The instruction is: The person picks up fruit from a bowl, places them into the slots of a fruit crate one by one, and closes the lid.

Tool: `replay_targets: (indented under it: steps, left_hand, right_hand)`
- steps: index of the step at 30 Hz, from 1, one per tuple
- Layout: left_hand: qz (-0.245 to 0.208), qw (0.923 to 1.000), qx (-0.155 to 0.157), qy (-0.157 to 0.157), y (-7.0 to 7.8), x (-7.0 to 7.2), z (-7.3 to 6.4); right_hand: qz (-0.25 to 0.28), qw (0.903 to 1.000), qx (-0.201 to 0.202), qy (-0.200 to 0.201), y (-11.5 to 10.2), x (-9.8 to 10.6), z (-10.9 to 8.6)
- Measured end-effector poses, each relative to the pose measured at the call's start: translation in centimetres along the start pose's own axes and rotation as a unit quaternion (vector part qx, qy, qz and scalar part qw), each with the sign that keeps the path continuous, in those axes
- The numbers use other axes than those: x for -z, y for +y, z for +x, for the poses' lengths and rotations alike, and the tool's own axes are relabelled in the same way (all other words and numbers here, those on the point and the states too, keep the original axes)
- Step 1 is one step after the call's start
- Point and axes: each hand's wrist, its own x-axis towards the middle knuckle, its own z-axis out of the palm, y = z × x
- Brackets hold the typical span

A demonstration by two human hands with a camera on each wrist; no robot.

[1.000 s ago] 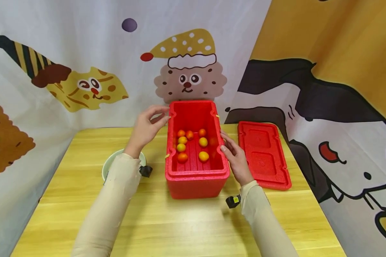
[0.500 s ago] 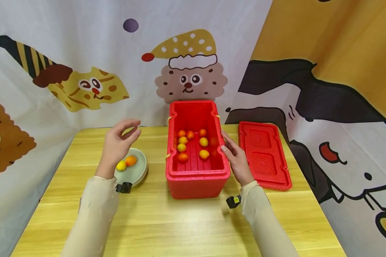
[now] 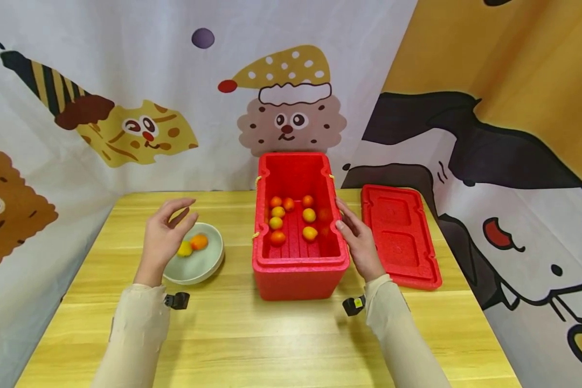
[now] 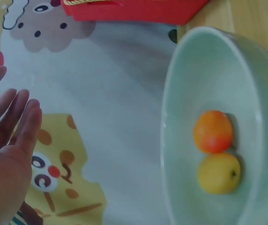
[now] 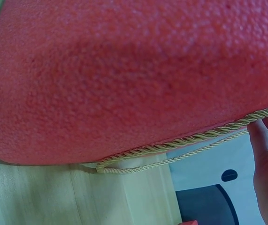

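My left hand [image 3: 162,234] hovers above the left side of a pale green bowl [image 3: 212,264], its fingers loosely bent and holding nothing. Inside the bowl lie a yellow fruit [image 4: 219,173] and an orange fruit [image 4: 213,131], side by side. A deep red foam box [image 3: 298,283] stands in the middle of the table. On its floor are several small orange fruits [image 3: 277,237] and yellow fruits [image 3: 310,233]. My right hand [image 3: 361,245] rests against the box's right side, thumb at the rim, fingers fairly straight. A twisted gold cord [image 5: 185,139] runs along that side by the fingertips.
A red lid [image 3: 401,237] lies flat on the wooden table [image 3: 271,345], right of the box. Behind the table hangs a cartoon-printed curtain [image 3: 170,59]. Each wrist wears a small black camera [image 3: 177,300].
My left hand has moved left and down from the box's left rim to above the bowl, uncovering the two fruits there. My right hand stays at the box's right side.
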Motion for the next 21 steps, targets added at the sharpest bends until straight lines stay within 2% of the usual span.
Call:
replay_targets:
  steps: [3, 9, 16, 21]
  left_hand:
    - [0.026, 0.9996, 0.011, 0.007, -1.6, 0.5, -0.3]
    - [0.095, 0.9935, 0.063, 0.005, -4.3, 1.4, -0.8]
    - [0.104, 0.9872, 0.116, -0.034, -7.4, 1.4, -1.7]
    - [0.109, 0.9827, 0.140, -0.053, -8.9, 1.0, -2.0]
  right_hand:
    - [0.003, 1.0000, 0.000, 0.000, 0.0, 0.0, 0.0]
    - [0.005, 1.0000, -0.001, -0.001, 0.1, -0.1, -0.1]
    - [0.014, 0.9999, 0.000, -0.003, 0.1, -0.1, -0.1]
    - [0.008, 1.0000, -0.003, 0.000, 0.0, 0.0, -0.1]
